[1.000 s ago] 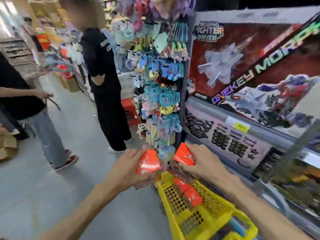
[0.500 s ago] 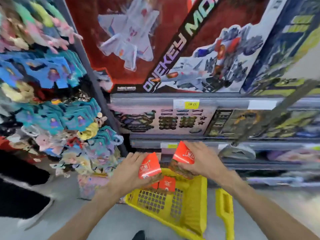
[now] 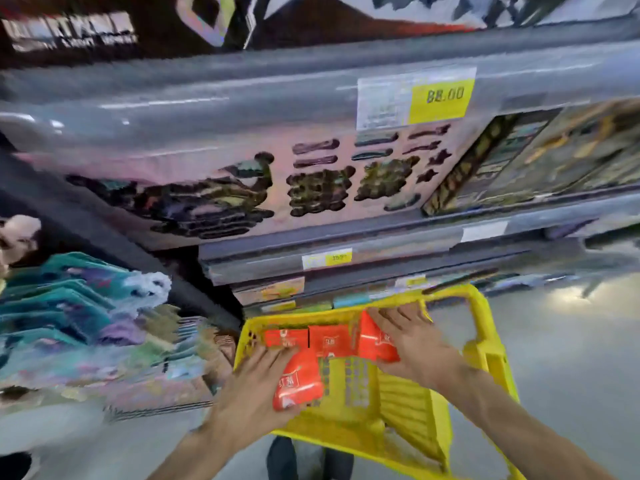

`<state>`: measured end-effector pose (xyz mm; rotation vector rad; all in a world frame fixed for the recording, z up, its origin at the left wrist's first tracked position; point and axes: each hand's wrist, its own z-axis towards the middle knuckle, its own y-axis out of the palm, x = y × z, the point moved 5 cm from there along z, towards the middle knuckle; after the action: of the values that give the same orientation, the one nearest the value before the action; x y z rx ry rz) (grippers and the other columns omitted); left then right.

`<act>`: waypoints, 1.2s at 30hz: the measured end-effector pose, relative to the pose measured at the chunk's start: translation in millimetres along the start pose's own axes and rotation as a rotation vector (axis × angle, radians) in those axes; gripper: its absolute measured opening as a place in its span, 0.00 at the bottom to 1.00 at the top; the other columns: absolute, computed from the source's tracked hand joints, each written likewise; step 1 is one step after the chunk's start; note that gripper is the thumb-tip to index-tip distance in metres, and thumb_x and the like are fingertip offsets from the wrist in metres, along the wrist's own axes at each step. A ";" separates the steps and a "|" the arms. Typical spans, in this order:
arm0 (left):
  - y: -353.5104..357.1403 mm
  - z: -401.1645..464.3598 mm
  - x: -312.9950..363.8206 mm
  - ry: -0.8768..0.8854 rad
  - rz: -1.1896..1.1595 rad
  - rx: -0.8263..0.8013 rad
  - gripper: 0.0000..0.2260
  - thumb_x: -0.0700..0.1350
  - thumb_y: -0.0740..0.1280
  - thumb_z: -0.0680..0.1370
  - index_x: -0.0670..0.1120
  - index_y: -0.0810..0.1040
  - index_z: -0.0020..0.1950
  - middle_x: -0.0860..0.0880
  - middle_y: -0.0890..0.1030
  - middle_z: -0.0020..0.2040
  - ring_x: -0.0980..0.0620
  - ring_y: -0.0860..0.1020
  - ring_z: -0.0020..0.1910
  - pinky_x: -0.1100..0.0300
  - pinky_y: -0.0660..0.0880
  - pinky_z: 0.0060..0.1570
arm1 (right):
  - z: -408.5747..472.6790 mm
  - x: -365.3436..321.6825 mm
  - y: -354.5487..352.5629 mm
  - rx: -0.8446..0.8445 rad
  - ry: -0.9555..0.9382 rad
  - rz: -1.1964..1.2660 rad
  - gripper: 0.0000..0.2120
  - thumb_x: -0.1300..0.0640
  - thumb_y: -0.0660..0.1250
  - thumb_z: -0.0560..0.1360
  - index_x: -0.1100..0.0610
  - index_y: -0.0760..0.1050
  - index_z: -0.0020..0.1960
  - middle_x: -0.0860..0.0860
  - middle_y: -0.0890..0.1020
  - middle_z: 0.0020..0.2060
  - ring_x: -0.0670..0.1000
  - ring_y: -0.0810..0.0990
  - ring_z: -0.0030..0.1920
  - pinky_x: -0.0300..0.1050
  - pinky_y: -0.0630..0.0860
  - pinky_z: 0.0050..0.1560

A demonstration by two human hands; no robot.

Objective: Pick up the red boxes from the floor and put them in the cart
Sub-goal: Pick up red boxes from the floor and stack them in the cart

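Boxes, four red ones, in the yellow cart (image 3: 485,323), none visible on the floor. Two lying flat side by side at the far end: one on the left (image 3: 286,337), one in the middle (image 3: 332,340). A third (image 3: 375,342) on the right, tilted, under the right hand (image 3: 412,337), fingers nearly straight over its top edge, thumb hidden, so grip or mere press impossible to tell. A fourth (image 3: 298,384) nearer, slanted against the basket floor, with the left hand (image 3: 254,393) laid along its left side, fingers reaching over the top face, thumb side apparently beneath; looks held rather than released, though blur leaves that unsure.

Probably light: each managed by a single hand with no sign of strain. Glossy wrap catching the light, so likely slick under dry fingers. Rounded, slightly puffed corners suggesting a soft pack more than stiff card, liable to dent if squeezed hard. Best taken across the short width, thumb on one broad face and fingers on the other, near the middle for balance. Safer lowered flat than dropped, given the gridded basket wall (image 3: 353,379) and the chance of snagging a corner.
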<state>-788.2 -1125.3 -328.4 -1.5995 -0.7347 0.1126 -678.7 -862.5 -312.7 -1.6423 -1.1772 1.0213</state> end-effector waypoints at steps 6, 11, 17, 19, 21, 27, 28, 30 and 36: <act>62.4 10.9 -23.3 0.003 0.006 -0.028 0.39 0.72 0.66 0.67 0.53 0.68 0.72 0.56 0.75 0.64 0.49 0.72 0.63 0.50 0.79 0.56 | 30.6 18.1 75.0 -0.115 -0.063 -0.122 0.43 0.32 0.62 0.63 0.53 0.66 0.73 0.50 0.77 0.58 0.57 0.75 0.58 0.58 0.78 0.50; 89.5 16.8 -34.9 -0.061 0.027 -0.056 0.40 0.74 0.64 0.67 0.54 0.65 0.73 0.56 0.74 0.65 0.50 0.70 0.65 0.50 0.78 0.56 | 52.6 31.1 117.6 -0.118 -0.039 -0.097 0.46 0.35 0.75 0.58 0.55 0.71 0.70 0.51 0.79 0.57 0.57 0.78 0.56 0.56 0.80 0.48; 110.4 29.0 -41.7 -0.067 0.008 -0.114 0.40 0.73 0.62 0.69 0.53 0.63 0.75 0.55 0.71 0.67 0.50 0.69 0.66 0.49 0.76 0.60 | 76.6 37.0 159.6 -0.178 -0.068 -0.083 0.43 0.38 0.68 0.70 0.56 0.57 0.77 0.54 0.70 0.70 0.57 0.69 0.70 0.55 0.64 0.72; 120.2 29.1 -39.2 -0.037 0.017 -0.140 0.40 0.72 0.63 0.69 0.55 0.61 0.76 0.56 0.69 0.68 0.52 0.67 0.68 0.49 0.75 0.61 | 82.1 35.8 172.5 -0.226 -0.060 -0.081 0.43 0.38 0.66 0.72 0.55 0.52 0.78 0.53 0.65 0.73 0.56 0.64 0.73 0.54 0.59 0.74; 130.1 27.3 -38.6 -0.009 0.026 -0.153 0.40 0.70 0.65 0.68 0.55 0.59 0.76 0.56 0.68 0.68 0.52 0.66 0.68 0.48 0.74 0.62 | 86.6 35.6 184.4 -0.264 -0.042 -0.090 0.43 0.39 0.65 0.74 0.55 0.49 0.79 0.53 0.61 0.75 0.55 0.61 0.75 0.52 0.57 0.75; 154.8 26.7 -51.0 -0.021 0.049 -0.161 0.41 0.68 0.68 0.69 0.54 0.58 0.76 0.55 0.68 0.68 0.51 0.67 0.68 0.47 0.72 0.63 | 98.3 36.0 222.4 -0.305 -0.021 -0.028 0.42 0.43 0.71 0.71 0.55 0.52 0.76 0.52 0.66 0.71 0.54 0.64 0.72 0.52 0.60 0.73; 157.5 27.5 -53.4 -0.018 0.054 -0.158 0.41 0.68 0.69 0.69 0.54 0.59 0.76 0.54 0.69 0.68 0.51 0.68 0.67 0.47 0.72 0.63 | 100.0 36.8 226.0 -0.297 -0.014 -0.021 0.43 0.44 0.71 0.72 0.55 0.51 0.77 0.52 0.65 0.72 0.54 0.63 0.73 0.52 0.59 0.74; 161.2 30.3 -57.2 -0.018 0.053 -0.169 0.41 0.67 0.70 0.69 0.53 0.60 0.76 0.53 0.69 0.68 0.50 0.68 0.68 0.47 0.72 0.64 | 100.4 38.6 228.9 -0.295 -0.005 -0.001 0.45 0.43 0.71 0.72 0.55 0.48 0.78 0.53 0.62 0.74 0.54 0.59 0.75 0.52 0.55 0.76; 167.1 39.9 -57.9 0.014 0.127 -0.204 0.40 0.66 0.70 0.69 0.50 0.62 0.75 0.51 0.70 0.66 0.48 0.69 0.65 0.48 0.71 0.64 | 88.0 38.9 218.9 -0.265 0.040 0.056 0.46 0.43 0.70 0.73 0.53 0.44 0.79 0.52 0.52 0.78 0.53 0.50 0.78 0.52 0.50 0.76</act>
<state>-788.2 -1118.3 -509.5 -1.8403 -0.6496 0.1219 -692.9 -852.6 -551.2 -1.9018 -1.2896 0.8911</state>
